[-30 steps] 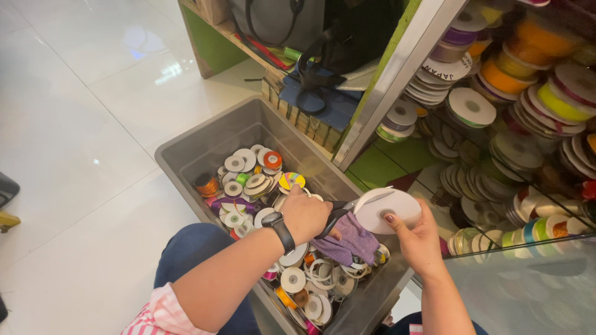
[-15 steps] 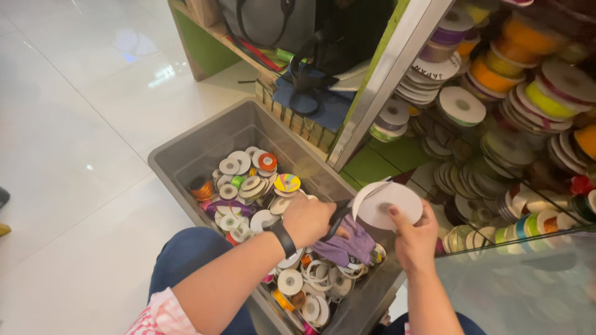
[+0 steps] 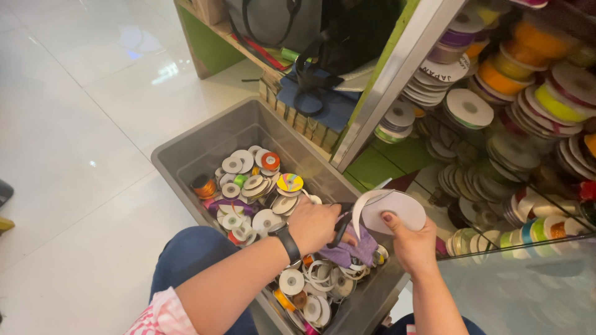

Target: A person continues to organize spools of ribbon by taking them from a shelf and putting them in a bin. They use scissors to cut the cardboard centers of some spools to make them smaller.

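Observation:
My right hand [image 3: 414, 243] grips a flat white ribbon spool [image 3: 392, 209] over the right edge of a grey plastic bin [image 3: 205, 139]. The bin is full of several small ribbon spools [image 3: 251, 186] in white, orange and mixed colours. My left hand [image 3: 316, 224], with a black watch on its wrist, is closed around a dark object that looks like scissors [image 3: 341, 224], right beside the white spool. A crumpled piece of purple ribbon [image 3: 355, 251] lies under both hands on top of the spools.
A glass-fronted shelf unit [image 3: 528, 124] at the right holds several stacked ribbon rolls in many colours. Behind the bin a low wooden shelf carries a dark bag [image 3: 298, 25]. Glossy white floor tiles [image 3: 74, 124] spread to the left. My blue-trousered knee [image 3: 186, 260] touches the bin's near side.
Both hands stay together over the bin's right side. The white spool has tilted slightly and the left hand has closed in against it.

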